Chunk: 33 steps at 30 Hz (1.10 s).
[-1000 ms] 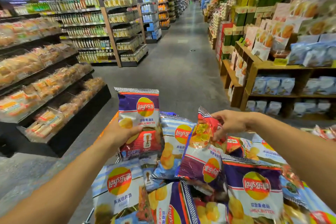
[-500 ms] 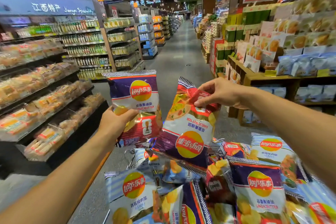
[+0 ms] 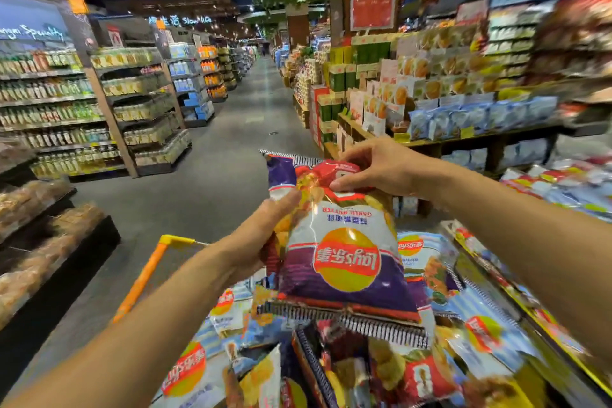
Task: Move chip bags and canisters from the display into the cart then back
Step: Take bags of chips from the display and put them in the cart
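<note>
Right hand (image 3: 374, 169) pinches the top edge of an upside-down purple bag (image 3: 344, 242) — "Lay's", "GARLIC BUTTER" legible. Left hand (image 3: 261, 242) curls round a second bag (image 3: 281, 175) behind it; half a second ago the two were apart, now stacked above the full cart (image 3: 149, 272).

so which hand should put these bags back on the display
Right. The right hand pinches the front bag by its top edge, and the display lies on that side. The left hand is across from it.
</note>
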Available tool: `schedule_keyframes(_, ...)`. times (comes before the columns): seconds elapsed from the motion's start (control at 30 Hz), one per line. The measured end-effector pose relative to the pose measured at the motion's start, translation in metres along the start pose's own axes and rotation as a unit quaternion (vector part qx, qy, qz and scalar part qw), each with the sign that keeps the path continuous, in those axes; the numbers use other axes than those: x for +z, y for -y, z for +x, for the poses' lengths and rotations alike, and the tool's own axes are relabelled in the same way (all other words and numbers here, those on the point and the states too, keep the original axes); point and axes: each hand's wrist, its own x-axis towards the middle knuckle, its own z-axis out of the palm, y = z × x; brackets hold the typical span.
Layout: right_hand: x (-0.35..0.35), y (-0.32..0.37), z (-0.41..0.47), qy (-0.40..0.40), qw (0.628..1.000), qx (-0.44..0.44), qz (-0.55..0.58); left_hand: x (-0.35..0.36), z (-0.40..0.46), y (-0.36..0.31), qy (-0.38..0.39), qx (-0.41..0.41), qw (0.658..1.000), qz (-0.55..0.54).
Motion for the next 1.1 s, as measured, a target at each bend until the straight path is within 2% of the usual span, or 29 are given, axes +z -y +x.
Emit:
schedule_keyframes(0.13,-0.023,-0.016,-0.030,-0.069,0.997,-0.007,-0.018,0.035,0.039,0.010,0.082,-0.012,0.996,-0.022)
schedule_keyframes(0.27,-0.054,-0.048,-0.065,-0.162,0.987,0.015,0.000,0.076,0.081,0.023,0.088,0.013,0.995,-0.052)
schedule_keyframes(0.37,-0.083,-0.077,-0.086,-0.298,0.945,0.125,-0.056,0.116,0.109,0.031,0.055,0.030,0.996,-0.057)
schedule_keyframes(0.43,-0.103,-0.096,-0.106,-0.340,0.913,0.223,-0.032,0.149,0.128,0.032,0.021,0.050,0.997,-0.047)
schedule_keyframes(0.5,-0.124,-0.115,-0.130,-0.293,0.907,0.299,0.043,0.178,0.148,0.032,-0.005,0.072,0.996,-0.050)
schedule_keyframes(0.57,-0.147,-0.134,-0.166,-0.194,0.908,0.353,0.118,0.210,0.167,0.034,-0.016,0.085,0.995,-0.049)
schedule_keyframes(0.63,-0.164,-0.151,-0.201,-0.058,0.918,0.365,0.145,0.239,0.178,0.036,-0.035,0.094,0.994,-0.042)
schedule_keyframes(0.7,-0.177,-0.167,-0.234,0.015,0.922,0.349,0.168,0.271,0.189,0.041,-0.018,0.098,0.994,-0.036)
schedule_keyframes(0.83,-0.194,-0.197,-0.270,-0.004,0.925,0.312,0.219,0.327,0.207,0.054,0.032,0.070,0.997,-0.026)
schedule_keyframes(0.93,-0.213,-0.211,-0.303,-0.047,0.925,0.286,0.246,0.370,0.217,0.059,0.101,0.002,0.991,-0.089)
schedule_keyframes(1.0,-0.226,-0.215,-0.322,-0.080,0.922,0.289,0.245,0.395,0.220,0.063,0.132,-0.009,0.983,-0.124)
schedule_keyframes(1.1,-0.244,-0.232,-0.351,-0.107,0.918,0.311,0.220,0.430,0.235,0.082,0.134,-0.045,0.983,-0.118)
